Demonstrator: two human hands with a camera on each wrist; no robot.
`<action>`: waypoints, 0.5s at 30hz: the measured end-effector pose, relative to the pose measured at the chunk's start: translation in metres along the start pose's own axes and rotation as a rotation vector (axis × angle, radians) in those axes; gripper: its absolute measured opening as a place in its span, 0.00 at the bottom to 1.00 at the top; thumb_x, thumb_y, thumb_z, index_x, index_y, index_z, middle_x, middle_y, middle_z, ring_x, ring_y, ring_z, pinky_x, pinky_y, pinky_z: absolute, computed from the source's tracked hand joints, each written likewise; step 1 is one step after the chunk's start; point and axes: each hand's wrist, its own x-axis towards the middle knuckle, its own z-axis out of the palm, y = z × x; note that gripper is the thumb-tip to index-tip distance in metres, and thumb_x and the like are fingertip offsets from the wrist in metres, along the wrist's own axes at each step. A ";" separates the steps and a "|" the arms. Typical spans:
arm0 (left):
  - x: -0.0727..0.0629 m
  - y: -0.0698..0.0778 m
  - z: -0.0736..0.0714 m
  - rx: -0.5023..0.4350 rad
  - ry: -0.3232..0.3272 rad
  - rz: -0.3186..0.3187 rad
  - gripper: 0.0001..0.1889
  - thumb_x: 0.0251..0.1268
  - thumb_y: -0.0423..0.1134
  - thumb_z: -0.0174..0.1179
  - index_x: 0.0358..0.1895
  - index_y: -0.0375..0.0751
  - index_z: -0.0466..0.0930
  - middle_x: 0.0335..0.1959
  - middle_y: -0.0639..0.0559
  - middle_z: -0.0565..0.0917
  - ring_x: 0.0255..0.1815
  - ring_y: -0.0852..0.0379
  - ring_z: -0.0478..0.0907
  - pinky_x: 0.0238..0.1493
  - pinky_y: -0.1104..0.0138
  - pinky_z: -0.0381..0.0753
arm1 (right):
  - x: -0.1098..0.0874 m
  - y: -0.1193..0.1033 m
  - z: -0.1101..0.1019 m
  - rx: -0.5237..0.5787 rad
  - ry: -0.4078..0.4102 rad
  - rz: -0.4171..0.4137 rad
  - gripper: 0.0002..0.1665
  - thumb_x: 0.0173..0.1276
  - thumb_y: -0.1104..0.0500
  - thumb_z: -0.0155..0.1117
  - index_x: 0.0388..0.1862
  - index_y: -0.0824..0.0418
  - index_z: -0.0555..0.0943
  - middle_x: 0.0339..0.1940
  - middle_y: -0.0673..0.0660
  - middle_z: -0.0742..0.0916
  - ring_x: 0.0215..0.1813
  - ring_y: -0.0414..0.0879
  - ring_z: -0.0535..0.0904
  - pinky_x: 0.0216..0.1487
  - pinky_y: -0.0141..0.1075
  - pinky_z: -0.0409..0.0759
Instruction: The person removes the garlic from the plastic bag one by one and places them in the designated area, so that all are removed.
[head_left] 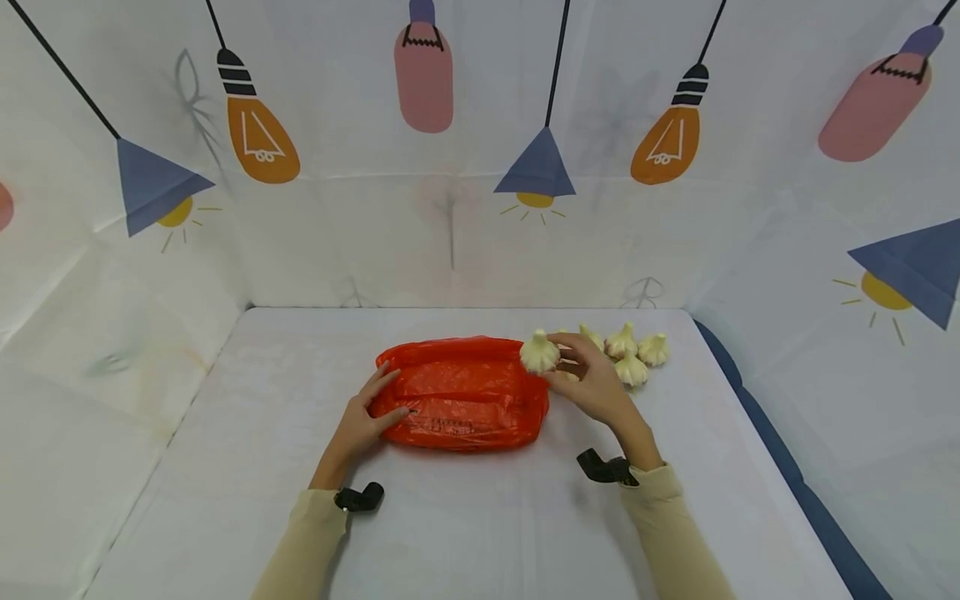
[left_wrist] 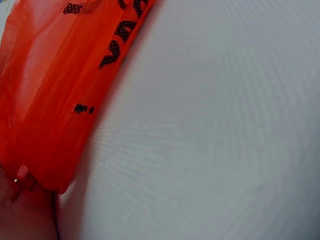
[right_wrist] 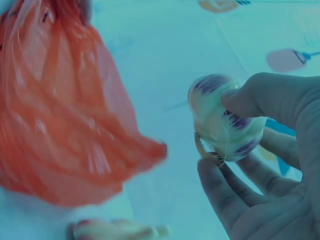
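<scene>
A red plastic bag [head_left: 457,400] with black print lies on the white table, its mouth spread wide. My left hand [head_left: 365,417] holds the bag's left edge, fingers at the rear rim and thumb at the front; the left wrist view shows the printed side of the bag [left_wrist: 65,90]. At the bag's right end, my right hand [head_left: 588,379] pinches a garlic bulb [head_left: 539,352] between thumb and fingers. In the right wrist view the garlic bulb [right_wrist: 220,115] shows purple-streaked skin, apart from the bag [right_wrist: 65,125].
Several more garlic bulbs [head_left: 632,369] lie together behind and right of my right hand, partly hidden by it. White cloth walls [head_left: 465,242] printed with lamps stand behind the table [head_left: 480,533] and at both sides. A dark blue edge [head_left: 772,442] runs along the table's right.
</scene>
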 end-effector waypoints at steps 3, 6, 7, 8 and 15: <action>0.000 0.000 0.000 -0.005 -0.002 -0.006 0.37 0.67 0.44 0.69 0.78 0.46 0.67 0.85 0.48 0.53 0.86 0.38 0.45 0.81 0.35 0.47 | -0.004 0.004 -0.011 0.015 0.044 -0.006 0.33 0.64 0.71 0.72 0.69 0.65 0.75 0.67 0.64 0.76 0.61 0.54 0.80 0.61 0.31 0.83; 0.000 0.002 0.000 -0.005 -0.006 -0.008 0.38 0.67 0.44 0.69 0.78 0.47 0.66 0.86 0.49 0.53 0.86 0.39 0.45 0.81 0.36 0.48 | -0.010 0.009 -0.022 0.020 0.098 -0.015 0.34 0.62 0.74 0.72 0.68 0.68 0.75 0.67 0.65 0.76 0.58 0.44 0.81 0.59 0.27 0.82; 0.000 0.002 0.000 -0.009 -0.006 -0.009 0.38 0.67 0.44 0.69 0.78 0.47 0.66 0.86 0.50 0.53 0.86 0.40 0.45 0.81 0.36 0.48 | -0.011 0.011 -0.025 0.014 0.116 -0.020 0.34 0.62 0.74 0.72 0.68 0.69 0.75 0.67 0.66 0.76 0.57 0.41 0.81 0.59 0.27 0.82; 0.000 0.002 0.000 -0.008 -0.007 -0.008 0.38 0.67 0.44 0.69 0.79 0.47 0.66 0.86 0.50 0.52 0.86 0.40 0.45 0.81 0.36 0.49 | -0.013 0.012 -0.028 0.007 0.131 -0.014 0.34 0.62 0.74 0.72 0.67 0.69 0.75 0.67 0.66 0.76 0.57 0.38 0.80 0.59 0.27 0.82; -0.001 0.003 0.000 -0.014 -0.008 -0.011 0.38 0.67 0.44 0.69 0.79 0.47 0.65 0.86 0.49 0.52 0.86 0.40 0.45 0.81 0.36 0.48 | -0.028 0.024 -0.049 -0.010 0.201 0.020 0.34 0.64 0.74 0.70 0.69 0.71 0.72 0.68 0.67 0.73 0.57 0.32 0.78 0.58 0.22 0.80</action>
